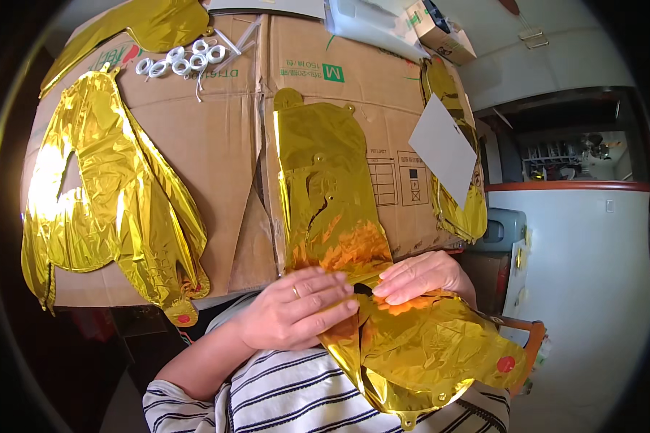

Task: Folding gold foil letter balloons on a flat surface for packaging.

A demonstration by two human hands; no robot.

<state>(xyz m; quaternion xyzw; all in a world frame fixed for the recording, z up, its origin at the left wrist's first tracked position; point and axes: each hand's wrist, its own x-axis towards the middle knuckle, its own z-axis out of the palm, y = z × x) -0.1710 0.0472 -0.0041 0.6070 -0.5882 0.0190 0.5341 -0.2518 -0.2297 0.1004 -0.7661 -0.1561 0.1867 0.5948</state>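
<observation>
A flat gold foil balloon [325, 166] runs from the cardboard over its near edge onto my lap. Its near part [433, 339] is creased and carries a red round sticker [506, 364] and small tabs. My left hand [300, 307], a ring on one finger, is closed on the foil from the left with its fingers together. From the right, my right hand [422, 278] grips the same balloon, fingers lying over the top. Both thumbs are hidden. Between the fingertips a small dark gap shows in the foil.
Large cardboard boxes [231, 166] form the work surface. Another gold balloon [94, 209] lies left, one [170, 29] at the far left, and one [473, 216] at right under a white card [446, 151]. Several white ribbon rolls [180, 66] sit at the back, near a small box [440, 36].
</observation>
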